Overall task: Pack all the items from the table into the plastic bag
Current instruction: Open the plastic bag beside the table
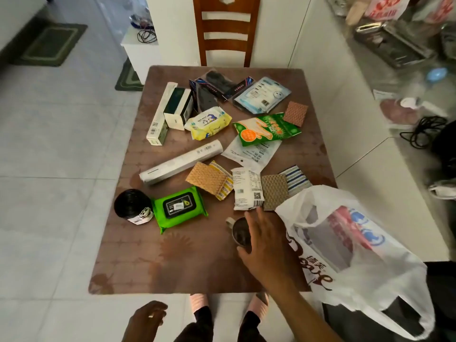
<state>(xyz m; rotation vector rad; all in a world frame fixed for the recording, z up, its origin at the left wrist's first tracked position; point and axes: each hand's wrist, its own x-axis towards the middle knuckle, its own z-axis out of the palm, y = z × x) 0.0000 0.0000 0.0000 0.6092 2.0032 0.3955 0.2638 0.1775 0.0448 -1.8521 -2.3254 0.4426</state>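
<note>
White plastic bag [365, 245] sags at our counter's [197, 267] near right edge. Our right hand [266, 245], fingers spread, reaches over a mug [240, 233]; tipping it risks a spill.

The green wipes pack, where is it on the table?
In the head view, the green wipes pack lies near the table's front left, right beside a black roll and just below a long white tube.

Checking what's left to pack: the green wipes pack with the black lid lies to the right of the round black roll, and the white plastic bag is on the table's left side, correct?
Not quite. In the head view the white plastic bag sits on the table's right side. The green wipes pack with the black lid does lie right of the round black roll.
</note>
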